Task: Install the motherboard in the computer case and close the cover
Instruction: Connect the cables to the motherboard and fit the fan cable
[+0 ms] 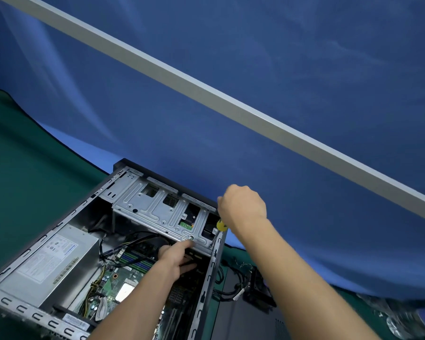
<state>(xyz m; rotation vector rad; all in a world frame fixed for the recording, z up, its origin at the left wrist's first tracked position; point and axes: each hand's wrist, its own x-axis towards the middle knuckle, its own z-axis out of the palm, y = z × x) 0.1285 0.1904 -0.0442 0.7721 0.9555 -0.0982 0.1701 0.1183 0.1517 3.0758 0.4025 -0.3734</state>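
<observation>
The open computer case (207, 276) lies on its side on a green mat. Its green motherboard (113, 282) sits inside, below the silver power supply (47, 263). A silver drive cage (155, 209) spans the case's far end. My left hand (176, 257) reaches inside the case, its index finger stretched to the cage's lower edge near a screw (191, 238). My right hand (242, 208) is closed around a screwdriver with a yellow collar (220, 225), whose shaft points down along the case's right wall. The tip is hard to make out.
A dark flat panel (245, 317) lies on the mat right of the case, with a black part and loose cables (253, 285) on it. Blue fabric (280, 82) with a grey bar (206, 92) fills the background. Blurred clear items (400, 322) sit at the far right.
</observation>
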